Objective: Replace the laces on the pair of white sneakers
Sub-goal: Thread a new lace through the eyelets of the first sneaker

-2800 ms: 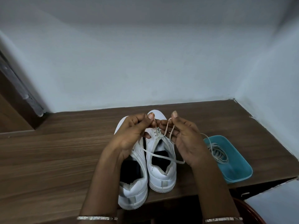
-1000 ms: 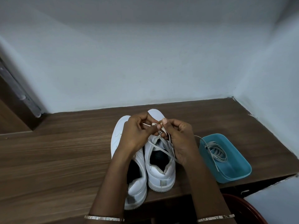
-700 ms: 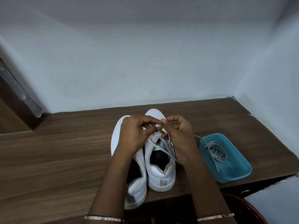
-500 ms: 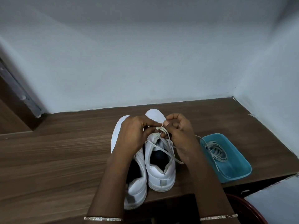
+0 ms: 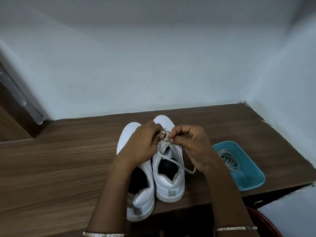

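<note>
The table (image 5: 59,168) is brown wood, set against a pale wall. Left of the fingers stands the left shoe (image 5: 128,134), toe to the wall, its heel near the table's front edge. The left hand (image 5: 142,144) hangs over that shoe, fingers curled, thumb and fingertips pinching the lace (image 5: 165,138). The pinch sits right over the front eyelets of the right shoe (image 5: 169,185), which stands just beside its mate, touching it. A loose strand runs back from the fingers across the shoe's dark opening and ends under the right palm. The right hand (image 5: 193,146) meets the left fingertip to fingertip, curled the same way and gripping the same lace. Right of the fingers, apart from the shoes, a teal tray (image 5: 253,170) holds coiled spare laces (image 5: 228,159). Each wrist wears a thin bangle.
</note>
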